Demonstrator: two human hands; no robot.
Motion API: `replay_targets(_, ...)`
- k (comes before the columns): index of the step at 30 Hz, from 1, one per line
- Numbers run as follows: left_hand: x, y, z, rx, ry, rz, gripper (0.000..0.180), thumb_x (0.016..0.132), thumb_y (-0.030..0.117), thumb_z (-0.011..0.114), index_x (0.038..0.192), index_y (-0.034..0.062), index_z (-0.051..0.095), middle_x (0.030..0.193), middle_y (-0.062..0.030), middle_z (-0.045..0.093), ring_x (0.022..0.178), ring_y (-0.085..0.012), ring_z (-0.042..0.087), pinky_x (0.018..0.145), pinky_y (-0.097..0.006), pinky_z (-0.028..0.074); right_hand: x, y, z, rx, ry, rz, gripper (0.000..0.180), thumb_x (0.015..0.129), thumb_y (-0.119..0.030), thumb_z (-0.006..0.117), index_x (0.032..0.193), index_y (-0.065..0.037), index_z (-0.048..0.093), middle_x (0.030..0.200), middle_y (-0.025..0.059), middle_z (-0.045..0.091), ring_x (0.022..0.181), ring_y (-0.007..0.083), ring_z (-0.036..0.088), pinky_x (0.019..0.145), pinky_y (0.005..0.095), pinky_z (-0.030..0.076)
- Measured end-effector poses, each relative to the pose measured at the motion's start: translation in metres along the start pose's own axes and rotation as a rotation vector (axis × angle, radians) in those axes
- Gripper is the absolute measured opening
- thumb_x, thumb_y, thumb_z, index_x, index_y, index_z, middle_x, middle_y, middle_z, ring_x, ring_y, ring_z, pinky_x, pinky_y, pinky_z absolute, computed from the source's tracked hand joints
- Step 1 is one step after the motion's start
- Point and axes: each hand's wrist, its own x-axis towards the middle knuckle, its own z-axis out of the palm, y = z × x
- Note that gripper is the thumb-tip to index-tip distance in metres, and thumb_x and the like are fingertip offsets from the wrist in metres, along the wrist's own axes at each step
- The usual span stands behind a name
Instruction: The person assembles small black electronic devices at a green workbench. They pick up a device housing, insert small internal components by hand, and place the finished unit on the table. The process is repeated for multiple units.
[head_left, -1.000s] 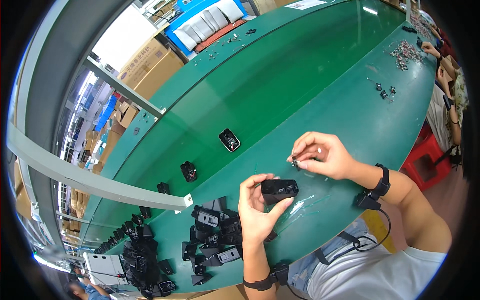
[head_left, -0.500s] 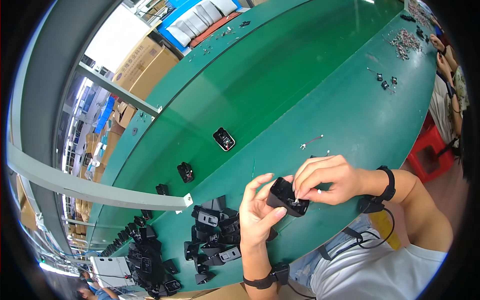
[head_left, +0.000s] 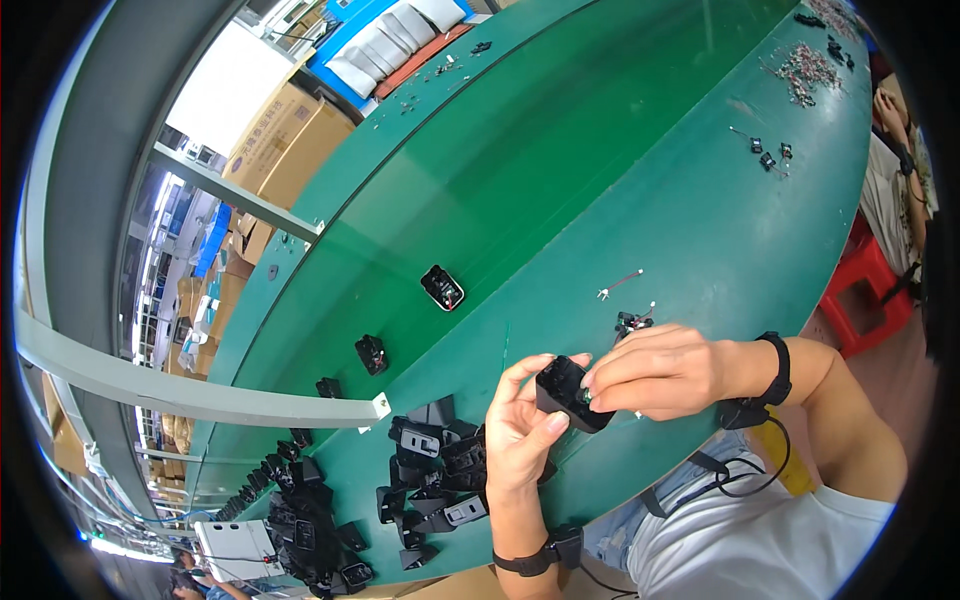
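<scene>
My left hand (head_left: 518, 430) is closed around a black plastic housing (head_left: 560, 385), its open side tilted up toward me. My right hand (head_left: 665, 372) has its fingertips pinched together at the housing's inside. A tiny greenish bit shows by those fingertips, but the fingers hide most of what they hold. Just beyond my right hand lies a small black part with wires (head_left: 630, 322). Farther off on the green worktop is a short red wire with a white connector (head_left: 619, 284).
Black housings lie heaped left of my left hand (head_left: 432, 470), with another heap (head_left: 305, 535) farther left. Several housings (head_left: 442, 288) stand on the green conveyor belt (head_left: 500, 190). A metal frame bar (head_left: 200, 365) crosses at left. Wired parts (head_left: 805, 72) and another person's arm (head_left: 890, 115) are at far right.
My right hand's fingers have moved over the housing's opening, covering more of its inside. The wired black part beyond that hand has come into fuller view. The view has shifted slightly.
</scene>
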Motion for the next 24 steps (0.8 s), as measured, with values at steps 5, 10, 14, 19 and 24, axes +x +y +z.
replay_targets(5,0.001,0.0,0.001,0.024,0.01,0.014,0.06,0.084,0.0,0.071,0.137,-0.0015,0.042,0.136,-0.032,0.051,0.123,-0.0325,0.057,0.105,-0.045,0.047,-0.001,-0.002,0.008,0.041,0.058,0.058,0.026,0.069,0.004,0.073,0.094,-0.003,0.07,0.095,0.0091,0.066,0.074,0.0247,0.067,0.065,0.0332,0.057)
replay_targets(10,0.001,-0.002,0.0,0.023,0.008,0.035,0.06,0.084,0.0,0.071,0.137,-0.002,0.042,0.136,-0.0316,0.051,0.123,-0.0319,0.057,0.105,-0.045,0.047,-0.002,-0.006,0.009,0.077,0.068,0.103,0.026,0.07,0.006,0.073,0.094,-0.003,0.069,0.095,0.0083,0.066,0.075,0.0252,0.066,0.065,0.034,0.057)
replay_targets(14,0.001,-0.004,0.003,0.053,0.032,0.046,0.061,0.084,0.001,0.072,0.137,-0.0023,0.042,0.136,-0.0309,0.052,0.124,-0.0322,0.056,0.105,-0.044,0.046,0.0,-0.005,0.01,0.087,0.026,0.121,0.024,0.071,0.006,0.072,0.093,-0.003,0.069,0.095,0.0078,0.066,0.076,0.0258,0.066,0.067,0.0345,0.057)
replay_targets(19,0.001,-0.006,0.006,0.037,0.031,0.064,0.061,0.085,0.004,0.074,0.137,-0.0023,0.043,0.137,-0.0298,0.052,0.126,-0.0324,0.054,0.108,-0.043,0.043,-0.005,-0.008,0.015,0.193,0.03,0.273,0.022,0.074,0.005,0.072,0.093,-0.004,0.07,0.098,0.0078,0.067,0.08,0.0265,0.066,0.073,0.0372,0.056)
replay_targets(24,0.001,-0.01,-0.002,-0.007,0.095,0.082,0.059,0.087,0.005,0.073,0.137,-0.0029,0.043,0.136,-0.0231,0.053,0.125,-0.0279,0.054,0.107,-0.041,0.043,0.008,-0.006,0.005,0.181,-0.071,0.337,0.024,0.074,-0.002,0.072,0.097,-0.007,0.073,0.109,0.0089,0.065,0.098,0.0273,0.063,0.08,0.0379,0.052)
